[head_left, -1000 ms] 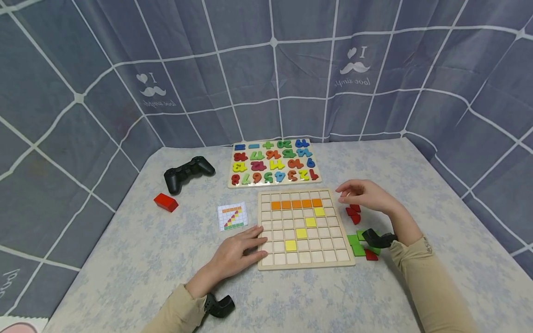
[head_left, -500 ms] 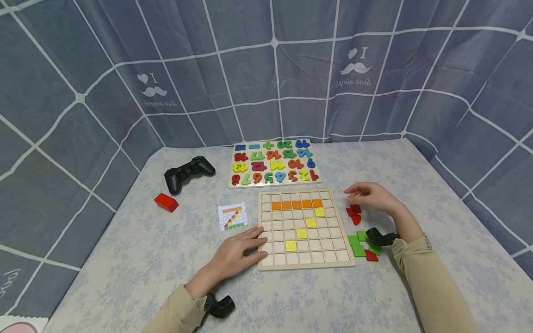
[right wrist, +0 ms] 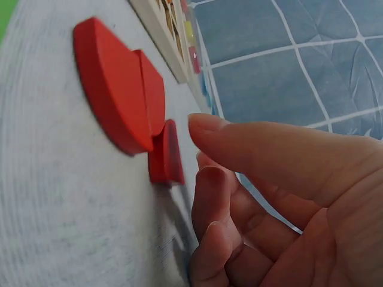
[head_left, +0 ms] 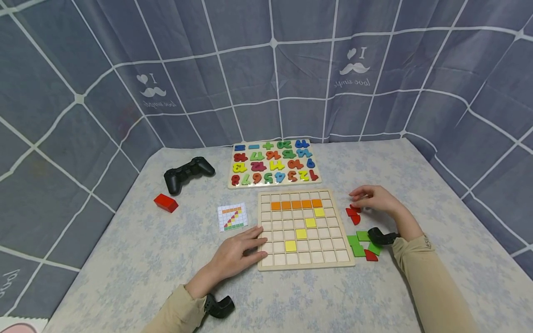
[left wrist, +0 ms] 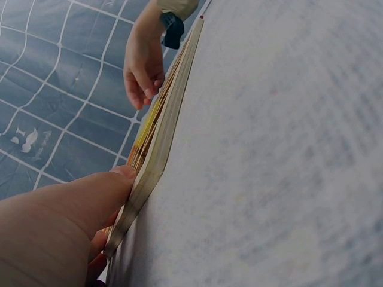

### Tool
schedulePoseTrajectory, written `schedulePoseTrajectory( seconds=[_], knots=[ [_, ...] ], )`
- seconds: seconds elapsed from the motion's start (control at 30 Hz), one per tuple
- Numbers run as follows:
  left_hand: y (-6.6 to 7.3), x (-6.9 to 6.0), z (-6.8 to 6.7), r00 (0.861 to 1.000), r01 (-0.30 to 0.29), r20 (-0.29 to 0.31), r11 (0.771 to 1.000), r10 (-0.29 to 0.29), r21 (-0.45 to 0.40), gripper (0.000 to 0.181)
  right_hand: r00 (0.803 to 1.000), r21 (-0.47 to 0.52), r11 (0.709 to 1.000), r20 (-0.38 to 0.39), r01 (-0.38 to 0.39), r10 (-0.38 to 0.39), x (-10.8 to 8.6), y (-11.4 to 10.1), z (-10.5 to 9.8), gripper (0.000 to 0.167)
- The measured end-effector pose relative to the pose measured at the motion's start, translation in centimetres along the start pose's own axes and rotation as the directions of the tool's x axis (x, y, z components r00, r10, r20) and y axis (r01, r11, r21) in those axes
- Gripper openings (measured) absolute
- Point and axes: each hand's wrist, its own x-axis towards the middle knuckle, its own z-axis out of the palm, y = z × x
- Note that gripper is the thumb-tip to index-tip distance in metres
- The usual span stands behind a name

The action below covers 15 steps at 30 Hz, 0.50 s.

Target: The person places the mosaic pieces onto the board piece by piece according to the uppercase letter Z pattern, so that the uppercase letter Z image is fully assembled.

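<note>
A wooden grid board (head_left: pixel 337 244) lies in the middle of the table in the head view. Orange squares (head_left: pixel 296 204) fill part of one row, and yellow squares (head_left: pixel 301 233) run diagonally below them. My left hand (head_left: pixel 235 253) rests on the board's left edge, fingers extended; its thumb (left wrist: pixel 90 194) touches that edge in the left wrist view. Just over several red quarter-round pieces (head_left: pixel 355 219) hovers my right hand (head_left: pixel 376 200), fingers loosely bent. The right wrist view shows nothing between thumb and fingers, close to the nearest red piece (right wrist: pixel 166 154).
Green pieces (head_left: pixel 357 249) and another red piece (head_left: pixel 371 255) lie right of the board. A pattern card (head_left: pixel 232 217) is on its left. Behind stand a number puzzle (head_left: pixel 275 163), a black game controller (head_left: pixel 189 173) and a red block (head_left: pixel 166 202).
My right hand has moved right and down from the board's upper right corner to the red pieces. The left hand has stayed in place.
</note>
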Motion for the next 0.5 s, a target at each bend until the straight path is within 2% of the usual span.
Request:
schedulePoseTrajectory(
  seconds=[0.27, 0.5],
  knots=[
    [0.05, 0.03, -0.03, 1.000, 0.002, 0.004, 1.000, -0.002, 0.001, 0.044, 1.000, -0.037, 0.999, 0.011, -0.012, 0.013, -0.09, 0.48, 0.00, 0.042],
    [0.08, 0.01, -0.02, 1.000, 0.005, 0.005, 1.000, -0.005, 0.004, 0.043, 0.999, -0.032, 0.999, 0.048, -0.002, 0.003, -0.19, 0.53, -0.19, 0.040]
  ],
)
